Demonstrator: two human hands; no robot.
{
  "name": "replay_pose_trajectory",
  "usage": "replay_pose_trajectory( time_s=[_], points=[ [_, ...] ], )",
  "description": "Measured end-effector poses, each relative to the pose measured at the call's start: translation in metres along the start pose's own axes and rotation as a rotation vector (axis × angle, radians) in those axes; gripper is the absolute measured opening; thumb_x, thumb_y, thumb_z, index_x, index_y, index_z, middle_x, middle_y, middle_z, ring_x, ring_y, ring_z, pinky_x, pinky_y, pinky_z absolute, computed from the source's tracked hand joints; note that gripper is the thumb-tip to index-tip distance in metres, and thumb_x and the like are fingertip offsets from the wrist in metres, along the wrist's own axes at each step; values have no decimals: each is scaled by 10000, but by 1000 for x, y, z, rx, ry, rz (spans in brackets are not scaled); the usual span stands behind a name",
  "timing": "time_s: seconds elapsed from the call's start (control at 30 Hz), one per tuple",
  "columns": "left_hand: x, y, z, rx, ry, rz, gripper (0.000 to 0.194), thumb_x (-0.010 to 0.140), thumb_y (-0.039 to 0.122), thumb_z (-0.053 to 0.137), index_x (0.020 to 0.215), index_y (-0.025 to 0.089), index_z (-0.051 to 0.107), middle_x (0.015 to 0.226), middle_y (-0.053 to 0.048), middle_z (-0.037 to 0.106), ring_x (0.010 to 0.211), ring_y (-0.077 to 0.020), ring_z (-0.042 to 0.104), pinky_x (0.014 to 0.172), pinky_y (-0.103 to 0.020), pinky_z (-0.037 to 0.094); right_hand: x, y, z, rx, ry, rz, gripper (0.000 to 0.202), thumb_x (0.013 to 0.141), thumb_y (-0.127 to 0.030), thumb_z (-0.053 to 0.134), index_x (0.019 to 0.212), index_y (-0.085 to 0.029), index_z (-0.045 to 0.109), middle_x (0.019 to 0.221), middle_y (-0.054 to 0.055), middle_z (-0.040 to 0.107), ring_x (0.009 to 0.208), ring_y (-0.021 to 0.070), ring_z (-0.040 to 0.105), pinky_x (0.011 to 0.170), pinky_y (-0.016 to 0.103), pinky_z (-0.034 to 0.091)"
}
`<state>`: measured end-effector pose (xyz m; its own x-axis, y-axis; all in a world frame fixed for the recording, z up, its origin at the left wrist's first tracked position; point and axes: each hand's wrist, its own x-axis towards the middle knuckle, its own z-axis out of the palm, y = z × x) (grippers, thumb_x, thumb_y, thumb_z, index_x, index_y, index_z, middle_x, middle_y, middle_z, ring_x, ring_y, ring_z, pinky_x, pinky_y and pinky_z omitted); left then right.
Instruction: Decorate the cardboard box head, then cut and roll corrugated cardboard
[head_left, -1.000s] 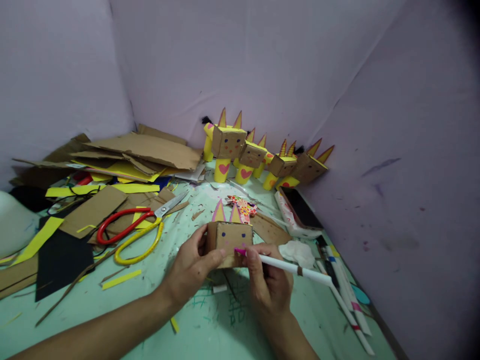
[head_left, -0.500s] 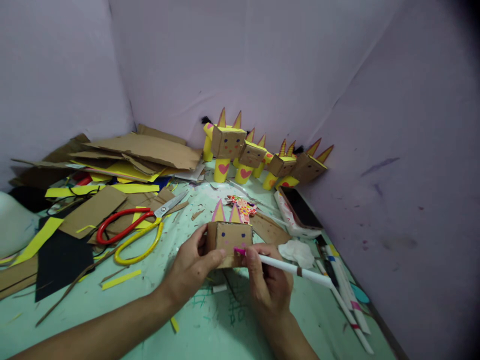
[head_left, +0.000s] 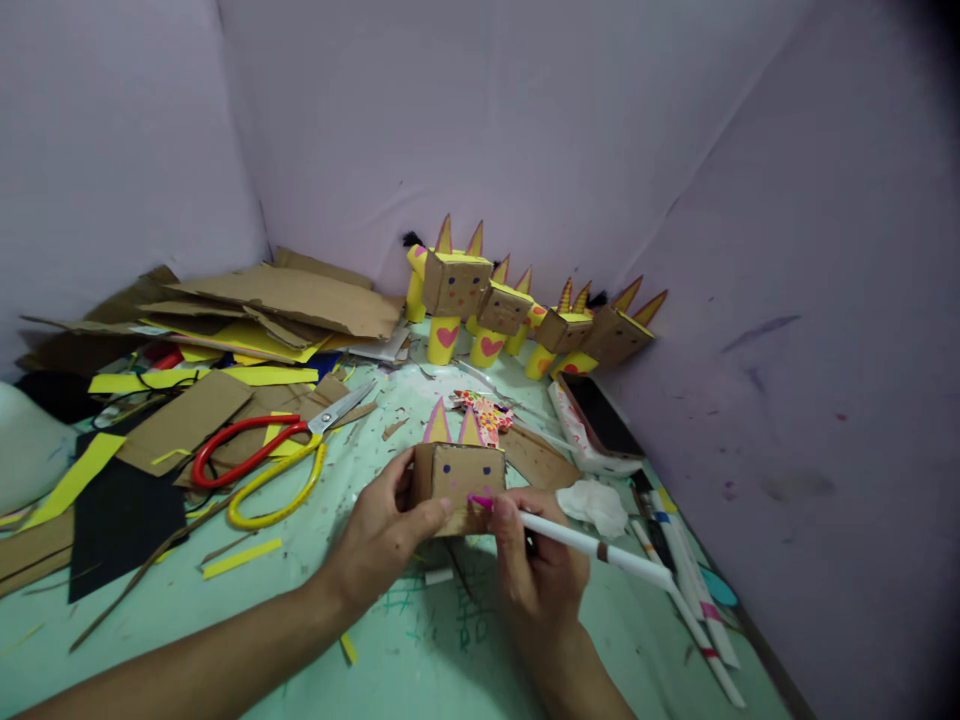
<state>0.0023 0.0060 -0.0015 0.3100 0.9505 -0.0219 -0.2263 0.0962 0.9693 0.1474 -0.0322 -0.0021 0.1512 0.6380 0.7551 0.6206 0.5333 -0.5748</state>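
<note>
While a left hand (head_left: 397, 525) steadies a small cardboard box (head_left: 469, 470) at the lower center of the frame, a right hand (head_left: 544, 555) holds a white marker (head_left: 592, 542) with its magenta tip at the box's front. The left fingers are closed around the box's side, with the thumb across the lower front; the right fingers are bent and pinch the marker near its tip. Two pointed ears (head_left: 438, 424), yellow edged in pink, rise from the box, which bears two dark blue dots and fainter pink marks.

Behind it, right of center, four cardboard-headed figures (head_left: 457, 290) with yellow bodies stand in a row near the wall. Scissors (head_left: 324, 422) with one red and one yellow handle lie open at left, among yellow strips (head_left: 244, 558) and a black sheet (head_left: 112, 545), below stacked cardboard (head_left: 292, 300). Flower-patterned paper (head_left: 491, 415) sits just beyond the box. At right, a dark-screened phone (head_left: 600, 412), crumpled white tissue (head_left: 596, 507) and several white pens (head_left: 686, 560) rest on the pale green tabletop (head_left: 405, 685).
</note>
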Motion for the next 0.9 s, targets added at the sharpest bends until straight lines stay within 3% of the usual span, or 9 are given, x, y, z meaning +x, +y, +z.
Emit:
replay_pose_trajectory(
  time_s=[0.7,0.8,0.9],
  points=[
    [-2,3,2,-6,10,-40,591,728,321,672,1261,139,492,1177,-113,687,1097,-296,634,935,-382,509,-5,3,4,-9,10,-8,120,910,-174,537,811,-210,595,631,-21,611,513,120,560,476,223,431],
    [-2,3,1,21,45,-60,664,707,353,697,1293,127,479,1242,-127,657,1137,-311,614,955,-388,502,2,2,-6,18,53,0,137,910,-153,530,817,-215,610,636,-32,610,539,111,569,499,210,440],
    [-1,3,0,31,121,-109,679,692,381,723,1289,144,503,1262,-111,650,1170,-314,593,948,-371,513,14,10,-36,-73,131,3,126,894,-154,558,918,-227,657,660,-35,635,537,108,580,504,205,462]
  ],
)
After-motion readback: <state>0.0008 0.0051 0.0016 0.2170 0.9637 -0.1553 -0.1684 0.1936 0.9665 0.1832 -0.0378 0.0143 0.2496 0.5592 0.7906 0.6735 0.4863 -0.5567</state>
